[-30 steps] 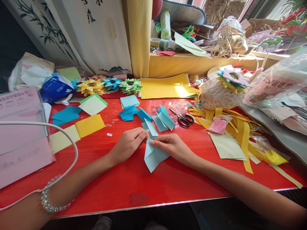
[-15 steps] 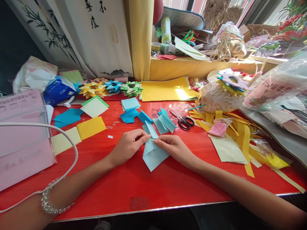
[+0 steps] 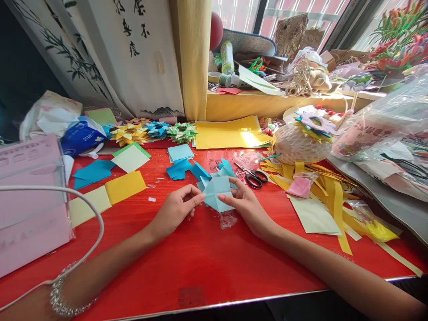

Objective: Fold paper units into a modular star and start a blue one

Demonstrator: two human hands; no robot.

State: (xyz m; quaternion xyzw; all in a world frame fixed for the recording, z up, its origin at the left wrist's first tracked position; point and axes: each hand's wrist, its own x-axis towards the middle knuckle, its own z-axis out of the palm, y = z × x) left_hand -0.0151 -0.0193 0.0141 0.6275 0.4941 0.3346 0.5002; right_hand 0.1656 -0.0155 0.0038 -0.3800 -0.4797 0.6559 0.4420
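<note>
Left forearm (image 3: 122, 254): bare, and look at that sparkle, a chunky silvery bracelet (image 3: 57, 299) worn well back from the hand!
Bracelet make: shiny little pieces packed tight in a thick band; beads or links, too small to call.
White cable (image 3: 101, 229): smooth, thin, looping in and crossing right by the bracelet.
Right forearm (image 3: 321, 258): bare, slender, narrowing towards the wrist.
Hands: left (image 3: 177, 207) and right (image 3: 250, 207), both bare, slim-fingered.

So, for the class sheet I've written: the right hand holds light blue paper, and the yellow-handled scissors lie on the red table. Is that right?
Not quite: the handles are black, not yellow, as the head view shows. It should read: the right hand holds light blue paper, and the black-handled scissors lie on the red table.
</note>
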